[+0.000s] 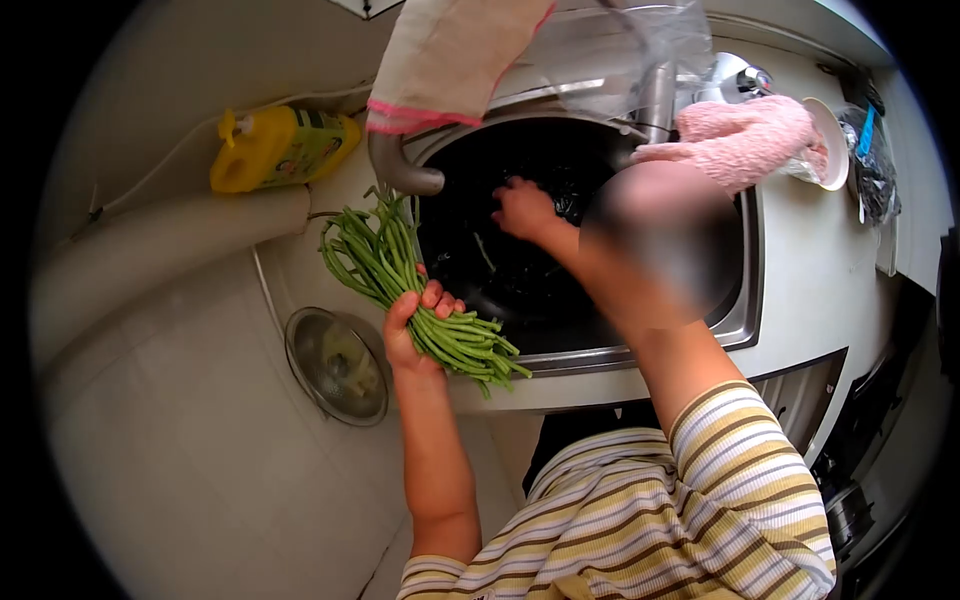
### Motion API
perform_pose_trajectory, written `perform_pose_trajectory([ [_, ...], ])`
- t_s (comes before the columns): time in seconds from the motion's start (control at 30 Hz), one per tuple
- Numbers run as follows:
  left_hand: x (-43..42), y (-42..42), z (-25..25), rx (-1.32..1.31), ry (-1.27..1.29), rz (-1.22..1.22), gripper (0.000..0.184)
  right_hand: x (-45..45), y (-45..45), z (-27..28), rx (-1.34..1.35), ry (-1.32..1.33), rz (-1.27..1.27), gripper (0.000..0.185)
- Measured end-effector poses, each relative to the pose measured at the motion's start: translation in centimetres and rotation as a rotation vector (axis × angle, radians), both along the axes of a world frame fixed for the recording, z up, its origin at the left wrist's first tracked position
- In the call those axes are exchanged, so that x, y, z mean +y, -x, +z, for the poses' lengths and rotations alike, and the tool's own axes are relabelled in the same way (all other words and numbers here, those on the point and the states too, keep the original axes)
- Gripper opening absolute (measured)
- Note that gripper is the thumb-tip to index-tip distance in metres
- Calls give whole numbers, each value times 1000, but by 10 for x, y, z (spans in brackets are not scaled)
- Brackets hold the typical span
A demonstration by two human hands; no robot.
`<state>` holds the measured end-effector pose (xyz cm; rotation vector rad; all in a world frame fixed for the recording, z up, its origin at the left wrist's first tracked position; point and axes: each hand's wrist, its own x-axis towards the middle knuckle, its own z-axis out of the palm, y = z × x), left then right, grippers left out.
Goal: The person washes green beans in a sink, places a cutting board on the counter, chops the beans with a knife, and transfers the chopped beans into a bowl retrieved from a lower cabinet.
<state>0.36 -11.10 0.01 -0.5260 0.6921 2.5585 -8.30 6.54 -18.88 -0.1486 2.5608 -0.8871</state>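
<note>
A thick bunch of long green beans [372,258] is clasped in my left hand [425,318], its fingers wrapped round the middle. The bunch hangs over the left front rim of the dark sink [737,310]. Down in the basin, my right hand [527,208] reaches into what looks like water, fingers loosely bent and a little apart, with nothing visible in them. One loose green bean [485,253] lies in the sink just below that hand. A blurred round patch covers part of my right forearm.
Left of the sink are a metal strainer [300,345] with pale pieces inside and a yellow pump bottle [262,150]. A faucet [415,180] and a pink-edged cloth [450,60] overhang the basin. At right lie a pink towel [750,135] and a white bowl [832,150].
</note>
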Motion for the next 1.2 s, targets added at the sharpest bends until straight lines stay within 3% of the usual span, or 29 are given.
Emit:
perform_pose_trajectory([
  [0.13, -9, 6, -6, 31, -14, 57, 36, -48, -29, 12, -282, 61, -97, 56],
  [0.2, -12, 8, -9, 33, -32, 58, 37, -73, -48, -12, -324, 105, -243, 48],
  [0.33, -15, 9, -12, 33, -34, 66, 37, -78, -53, -26, -408, 335, -232, 33],
  [0.4, -16, 9, -14, 21, -44, 69, 38, -56, -52, -11, -950, 1043, -613, 18],
  [0.5, -18, 11, -16, -24, -53, 89, 36, 14, -29, 36, -884, 1256, -779, 5],
  [0.57, -20, 8, -18, 17, -110, 64, 36, 56, -18, 40, -518, 943, -727, 3],
  [0.6, -20, 8, -19, 18, -123, 69, 36, 72, -15, 49, -394, 643, -584, 5],
  [0.67, -19, 10, -23, 35, -147, 45, 35, 80, -24, 42, 137, 162, -143, 13],
  [0.73, -17, 11, -25, 35, -153, 48, 35, 64, -38, 66, -112, -246, 176, 19],
  [0.8, -14, 11, -25, 36, -148, 53, 36, 50, -68, 39, 17, -223, 309, 23],
  [0.87, -16, 11, -23, 31, -153, 55, 36, 32, -89, 16, -220, -241, 399, 22],
  [0.97, -17, 7, -15, -13, -148, 116, 34, 30, -103, 8, -372, -206, 461, 19],
  [1.03, -19, 6, -16, -5, -139, 125, 34, 37, -92, 11, -242, -48, 75, 17],
  [1.07, -21, 4, -17, 3, -126, 130, 34, 39, -89, -16, -227, 172, -118, 17],
  [1.13, -19, 2, -19, 2, -139, 138, 35, 34, -78, -18, -87, 296, -172, 19],
  [1.2, -16, 0, -18, -19, -151, 155, 35, 10, -83, -25, -72, 297, -70, 18],
])
